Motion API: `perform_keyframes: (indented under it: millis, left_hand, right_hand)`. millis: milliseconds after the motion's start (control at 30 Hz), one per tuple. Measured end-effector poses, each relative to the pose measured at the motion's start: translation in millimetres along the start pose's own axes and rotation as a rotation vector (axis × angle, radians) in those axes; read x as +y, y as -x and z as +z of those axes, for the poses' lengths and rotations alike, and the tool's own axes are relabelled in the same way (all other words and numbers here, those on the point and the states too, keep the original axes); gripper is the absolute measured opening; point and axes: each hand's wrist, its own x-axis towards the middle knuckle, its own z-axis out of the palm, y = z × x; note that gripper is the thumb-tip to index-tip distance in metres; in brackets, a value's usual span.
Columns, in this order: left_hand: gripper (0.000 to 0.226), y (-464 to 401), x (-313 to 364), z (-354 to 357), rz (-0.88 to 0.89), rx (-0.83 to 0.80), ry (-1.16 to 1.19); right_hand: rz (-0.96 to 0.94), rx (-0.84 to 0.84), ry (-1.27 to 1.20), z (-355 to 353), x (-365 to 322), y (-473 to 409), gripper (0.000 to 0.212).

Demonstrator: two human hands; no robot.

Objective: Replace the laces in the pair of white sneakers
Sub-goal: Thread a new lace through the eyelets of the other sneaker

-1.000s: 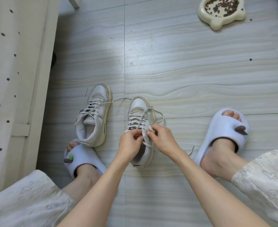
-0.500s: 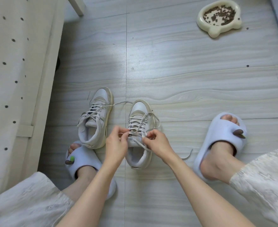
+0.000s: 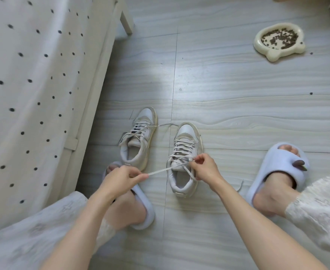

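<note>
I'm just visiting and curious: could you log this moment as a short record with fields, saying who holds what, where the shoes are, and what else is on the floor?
Left hand: pinches a lace end, drawn out taut to the left
Right hand: pinches the lace at the top eyelets of the right sneaker
Left sneaker: on the floor, untouched, laces loose
Task stage: right sneaker is being worked on, its lace still threaded
Feet: both in pale slippers, either side of the shoes
Pet bowl: far right, holds kibble
Bed: spotted sheet, at left
</note>
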Motion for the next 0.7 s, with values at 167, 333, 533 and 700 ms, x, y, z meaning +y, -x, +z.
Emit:
perform_keyframes:
  millis: [167, 333, 533, 700]
  left_hand:
    - [0.032, 16.0, 1.6, -25.8, -0.022, 0.351, 0.806]
    - [0.035, 4.2, 26.6, -17.2, 0.118, 0.240, 1.415]
    - [0.035, -8.9, 26.8, 8.3, -0.042, 0.313, 1.394]
    - [0.033, 6.9, 32.7, 1.0, -0.025, 0.234, 1.086]
  right_hand:
    - [-0.115, 0.057, 0.221, 7.0, -4.2, 6.7, 0.010]
    - [-0.215, 0.116, 0.463, 19.8, -8.0, 14.5, 0.013]
    - [-0.180, 0.214, 0.584, 23.4, -18.6, 15.0, 0.026]
    - [-0.175, 0.263, 0.533, 4.5, -35.8, 7.3, 0.025]
